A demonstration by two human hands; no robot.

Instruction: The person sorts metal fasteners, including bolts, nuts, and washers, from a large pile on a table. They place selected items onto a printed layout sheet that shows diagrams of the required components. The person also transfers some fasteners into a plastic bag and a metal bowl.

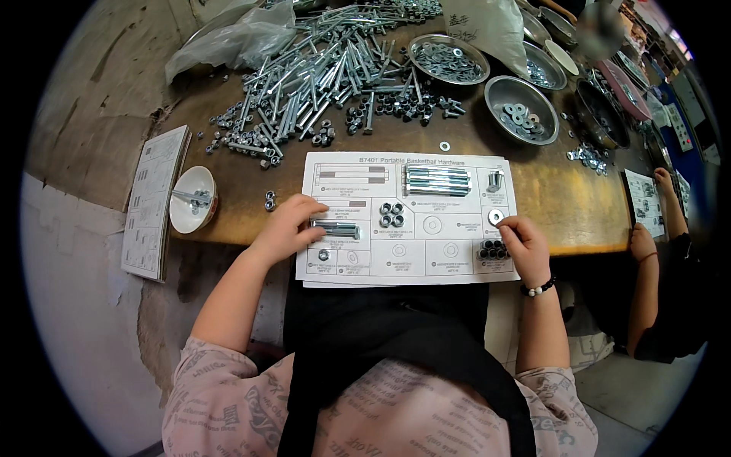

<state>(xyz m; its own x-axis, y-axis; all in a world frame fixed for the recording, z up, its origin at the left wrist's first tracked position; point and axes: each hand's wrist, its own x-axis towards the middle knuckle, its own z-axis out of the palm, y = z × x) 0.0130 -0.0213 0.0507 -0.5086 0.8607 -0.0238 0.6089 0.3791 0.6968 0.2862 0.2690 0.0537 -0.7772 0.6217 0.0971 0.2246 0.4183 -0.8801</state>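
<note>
A white printed sheet [449, 270] with boxed hardware drawings lies in front of me at the table's near edge. At its left side my left hand [285, 227] has curved fingers around the head end of a few short bolts [339, 228]. My right hand [525, 247] pinches the edge of a flat washer [496, 216] at the sheet's right side. Several long bolts [438, 180] lie side by side in an upper box. Silver nuts [392, 215] sit grouped in the middle, and dark-centred lock nuts [493, 250] stand in rows beside my right hand.
Beyond the sheet spreads a heap of loose bolts [320, 84] and nuts. Metal bowls of washers [491, 99] stand at the back right. A white bowl [175, 202] and a sheet stack [152, 206] are at left. Another person's hands [643, 244] work at far right.
</note>
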